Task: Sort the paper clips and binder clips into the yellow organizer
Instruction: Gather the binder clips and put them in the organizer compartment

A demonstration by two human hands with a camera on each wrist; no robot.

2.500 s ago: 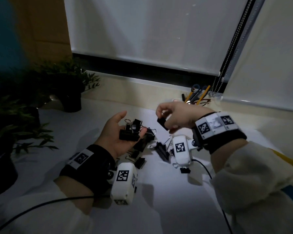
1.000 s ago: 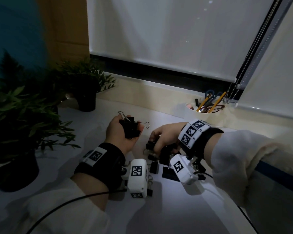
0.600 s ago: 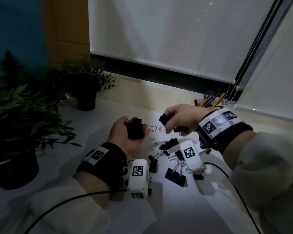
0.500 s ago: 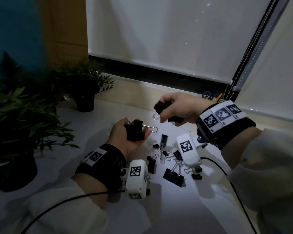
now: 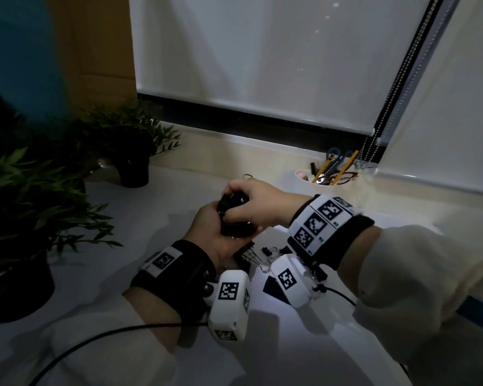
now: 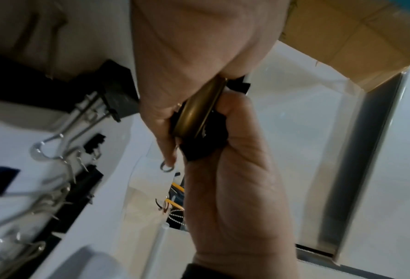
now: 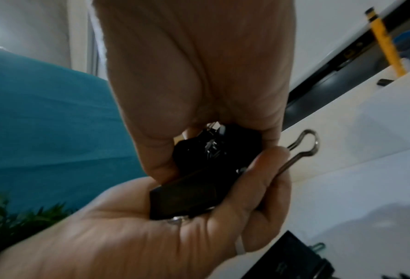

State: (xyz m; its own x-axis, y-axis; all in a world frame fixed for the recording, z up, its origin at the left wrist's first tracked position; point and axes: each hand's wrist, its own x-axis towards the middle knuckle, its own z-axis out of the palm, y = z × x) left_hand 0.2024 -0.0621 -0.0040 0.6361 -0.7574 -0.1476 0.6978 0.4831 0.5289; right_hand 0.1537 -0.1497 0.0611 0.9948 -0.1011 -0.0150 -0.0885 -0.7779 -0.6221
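Observation:
My left hand [image 5: 207, 222] lies palm up above the table and cups a bunch of black binder clips [image 5: 234, 224]. My right hand [image 5: 236, 203] sits on top of it, fingers curled round more small black clips [image 7: 213, 145] that it pushes into the left palm. In the right wrist view a large black clip [image 7: 187, 192] rests on the left palm, and its wire handle [image 7: 304, 143] sticks out past the fingers. Several loose binder clips [image 5: 250, 254] lie on the table under the hands. No yellow organizer or paper clips are in view.
A white cup [image 5: 318, 185] with pencils and scissors stands at the back right by the window sill. Potted plants [image 5: 131, 151] [image 5: 20, 218] line the left side. Wrist camera units [image 5: 229, 302] and a cable hang below the wrists.
My right hand picked clips off the table, lifted them, then came down left onto the left palm. The left hand has kept its clips.

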